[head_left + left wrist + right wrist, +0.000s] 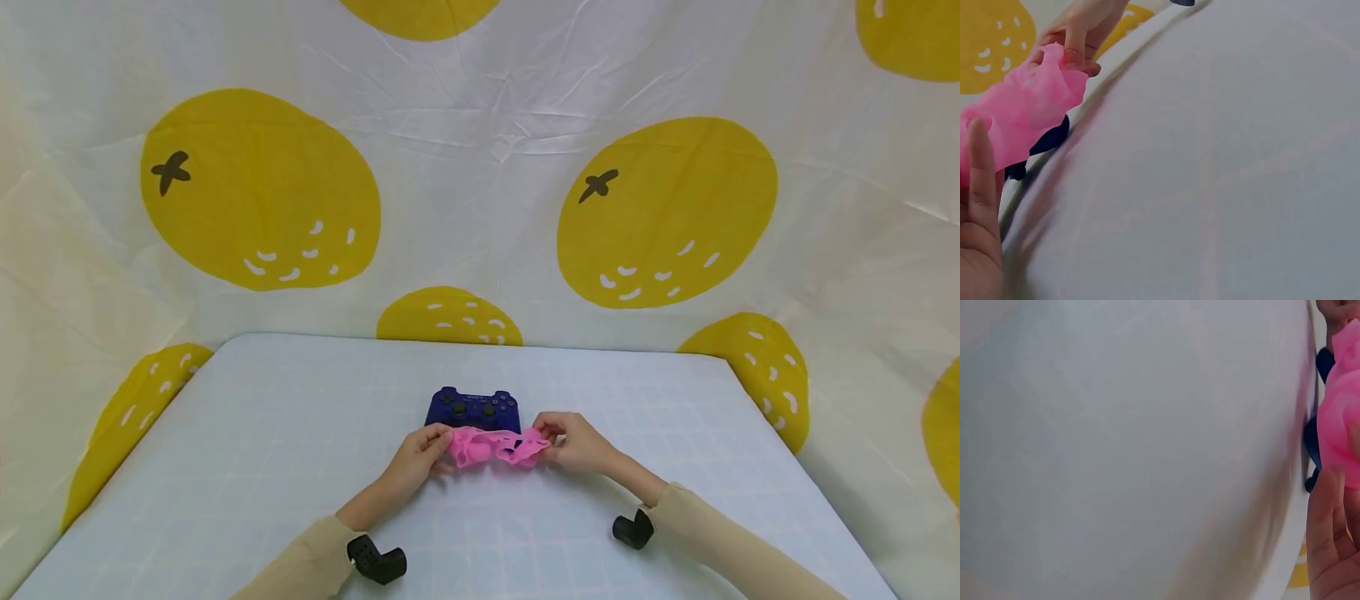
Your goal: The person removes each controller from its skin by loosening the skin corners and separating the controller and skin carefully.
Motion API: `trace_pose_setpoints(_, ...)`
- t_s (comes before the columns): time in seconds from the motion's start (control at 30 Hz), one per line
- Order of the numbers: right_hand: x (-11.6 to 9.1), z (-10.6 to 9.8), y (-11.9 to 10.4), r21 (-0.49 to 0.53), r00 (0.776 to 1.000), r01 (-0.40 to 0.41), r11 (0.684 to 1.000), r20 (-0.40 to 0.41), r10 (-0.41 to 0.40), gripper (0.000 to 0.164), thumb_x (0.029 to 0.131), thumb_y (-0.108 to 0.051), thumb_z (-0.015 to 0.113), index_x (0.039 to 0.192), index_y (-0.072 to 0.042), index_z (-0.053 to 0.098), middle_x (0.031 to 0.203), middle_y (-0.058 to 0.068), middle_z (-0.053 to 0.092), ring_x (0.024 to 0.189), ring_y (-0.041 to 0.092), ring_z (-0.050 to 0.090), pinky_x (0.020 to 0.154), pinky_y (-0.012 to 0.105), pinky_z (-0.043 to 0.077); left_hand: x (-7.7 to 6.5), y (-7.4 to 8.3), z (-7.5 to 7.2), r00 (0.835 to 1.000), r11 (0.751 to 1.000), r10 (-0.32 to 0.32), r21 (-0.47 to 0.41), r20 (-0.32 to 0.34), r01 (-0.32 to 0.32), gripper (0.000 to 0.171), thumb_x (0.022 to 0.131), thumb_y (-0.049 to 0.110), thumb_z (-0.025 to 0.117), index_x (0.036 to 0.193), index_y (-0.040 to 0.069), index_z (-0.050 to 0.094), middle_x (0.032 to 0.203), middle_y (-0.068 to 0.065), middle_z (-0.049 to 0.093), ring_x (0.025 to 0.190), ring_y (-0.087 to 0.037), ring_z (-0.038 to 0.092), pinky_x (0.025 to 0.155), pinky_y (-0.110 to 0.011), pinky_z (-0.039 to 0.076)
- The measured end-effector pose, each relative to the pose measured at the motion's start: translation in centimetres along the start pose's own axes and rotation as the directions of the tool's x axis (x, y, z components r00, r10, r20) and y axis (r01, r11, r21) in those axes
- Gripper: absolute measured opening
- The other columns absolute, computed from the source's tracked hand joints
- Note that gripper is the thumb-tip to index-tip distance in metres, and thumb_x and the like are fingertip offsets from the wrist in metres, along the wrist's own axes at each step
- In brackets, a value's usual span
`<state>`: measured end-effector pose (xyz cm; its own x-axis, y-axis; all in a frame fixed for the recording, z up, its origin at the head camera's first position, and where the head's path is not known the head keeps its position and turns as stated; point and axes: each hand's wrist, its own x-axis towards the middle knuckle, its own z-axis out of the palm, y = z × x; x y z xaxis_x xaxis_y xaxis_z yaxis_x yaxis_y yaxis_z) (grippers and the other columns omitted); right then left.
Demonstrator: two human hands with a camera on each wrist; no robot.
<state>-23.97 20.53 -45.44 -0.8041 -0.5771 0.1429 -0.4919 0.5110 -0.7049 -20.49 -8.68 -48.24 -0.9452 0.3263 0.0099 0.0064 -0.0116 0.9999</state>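
A soft pink silicone controller cover (480, 448) is stretched between my two hands, its cut-outs showing. My left hand (415, 458) pinches its left end between thumb and fingers. At the other end my right hand (576, 442) grips the cover's edge. Just behind it on the table lies a dark blue game controller (472, 408), its sticks and buttons facing up; the cover overlaps its lower part in the head view. In the left wrist view the pink cover (1029, 106) hangs between both hands, with a bit of the blue controller (1050, 137) showing past it.
A pale checked cloth covers the table (300, 433). Behind it hangs a white curtain (465, 183) printed with big yellow fruit. A black wrist device (377, 560) sits on the left sleeve and another (633, 529) on the right.
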Motion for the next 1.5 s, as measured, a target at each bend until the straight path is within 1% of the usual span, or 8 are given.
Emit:
trace_pose_setpoints(0.2, 0.1, -0.3, 0.2, 0.041, 1.0, 0.011, 0.999, 0.015, -0.012, 0.019, 0.078, -0.006, 0.074, 0.092, -0.015, 0.065, 0.08, -0.002, 0.063, 0.074, 0.005, 0.055, 0.062, 0.021, 0.047, 0.5, 0.2, 0.2, 0.993, 0.985, -0.075, -0.15, 0.09, 0.088, 0.029, 0.105, 0.012, 0.034, 0.117, -0.011, 0.047, 0.092, 0.003, 0.054, 0.081, -0.006, 0.053, 0.073, -0.018, 0.049)
trace_pose_setpoints(0.33, 0.1, 0.0, -0.3, 0.063, 0.999, 0.016, 0.998, 0.034, -0.018, 0.02, 0.077, -0.007, 0.076, 0.093, -0.011, 0.064, 0.079, 0.0, 0.063, 0.072, 0.003, 0.054, 0.062, 0.02, 0.046, 0.5, 0.6, 0.8, 0.993, 0.984, -0.061, -0.162, 0.105, 0.077, 0.016, 0.101, 0.007, 0.034, 0.1, -0.001, 0.047, 0.084, 0.003, 0.048, 0.073, -0.007, 0.047, 0.066, -0.019, 0.044)
trace_pose_setpoints(0.47, -0.1, 0.4, -1.1, 0.084, 0.999, 0.013, 0.996, 0.045, -0.017, 0.021, 0.075, -0.004, 0.076, 0.092, -0.004, 0.063, 0.077, 0.005, 0.062, 0.07, 0.003, 0.053, 0.06, 0.019, 0.045, 0.1, 0.9, 1.3, 0.997, 1.0, -0.019, 0.017, 0.079, 0.017, 0.014, 0.09, 0.003, 0.053, 0.088, 0.006, 0.04, 0.078, 0.002, 0.043, 0.069, -0.008, 0.045, 0.062, -0.02, 0.04)
trace_pose_setpoints(0.7, -0.3, 0.6, -1.5, 0.162, 0.998, 0.004, 0.987, 0.06, -0.014, 0.023, 0.08, -0.002, 0.072, 0.101, 0.0, 0.064, 0.082, 0.011, 0.063, 0.074, 0.007, 0.056, 0.059, 0.022, 0.051, -0.6, 1.4, 2.2, 0.995, 0.957, -0.006, 0.289, -0.099, 0.034, 0.029, 0.086, 0.014, 0.067, 0.1, 0.001, 0.045, 0.084, -0.003, 0.046, 0.078, -0.014, 0.046, 0.063, -0.02, 0.041)
trace_pose_setpoints(1.0, -0.5, 0.5, -0.4, 0.312, 0.996, 0.037, 0.949, 0.067, -0.061, 0.02, 0.088, -0.001, 0.06, 0.108, 0.001, 0.063, 0.095, 0.021, 0.064, 0.082, 0.004, 0.06, 0.059, 0.036, 0.057, -0.7, 1.6, 3.0, 0.959, 0.838, 0.175, 0.545, -0.223, -0.027, 0.023, 0.089, 0.015, 0.062, 0.108, 0.003, 0.059, 0.094, -0.006, 0.062, 0.079, -0.013, 0.05, 0.066, -0.021, 0.043)
trace_pose_setpoints(1.13, -0.5, 0.2, -0.5, 0.326, 0.993, 0.061, 0.944, 0.074, -0.09, 0.019, 0.09, -0.002, 0.057, 0.108, 0.002, 0.062, 0.099, 0.023, 0.063, 0.085, 0.004, 0.058, 0.064, 0.034, 0.058, -0.7, 1.6, 3.0, 0.945, 0.809, 0.228, 0.585, -0.235, -0.05, 0.03, 0.089, 0.012, 0.06, 0.117, 0.004, 0.06, 0.089, -0.005, 0.063, 0.07, -0.009, 0.047, 0.061, -0.02, 0.04)
trace_pose_setpoints(1.33, -0.4, -0.1, -0.4, 0.354, 0.992, 0.064, 0.933, 0.079, -0.098, 0.019, 0.09, 0.005, 0.056, 0.108, 0.004, 0.061, 0.101, 0.015, 0.064, 0.088, 0.001, 0.057, 0.068, 0.031, 0.058, -1.3, 1.8, 2.8, 0.965, 0.832, 0.175, 0.554, -0.196, -0.039, 0.028, 0.094, 0.01, 0.052, 0.12, 0.001, 0.049, 0.101, -0.009, 0.068, 0.065, -0.009, 0.045, 0.06, -0.02, 0.038)
trace_pose_setpoints(1.5, -0.4, -0.4, -0.4, 0.372, 0.99, 0.059, 0.926, 0.094, -0.101, 0.022, 0.087, 0.01, 0.056, 0.108, 0.006, 0.061, 0.1, 0.0, 0.064, 0.089, -0.002, 0.055, 0.069, 0.027, 0.056, -1.7, 2.1, 2.5, 0.971, 0.839, 0.172, 0.541, -0.167, -0.055, 0.017, 0.096, 0.01, 0.053, 0.108, 0.002, 0.06, 0.099, -0.008, 0.063, 0.08, -0.013, 0.051, 0.067, -0.02, 0.043)
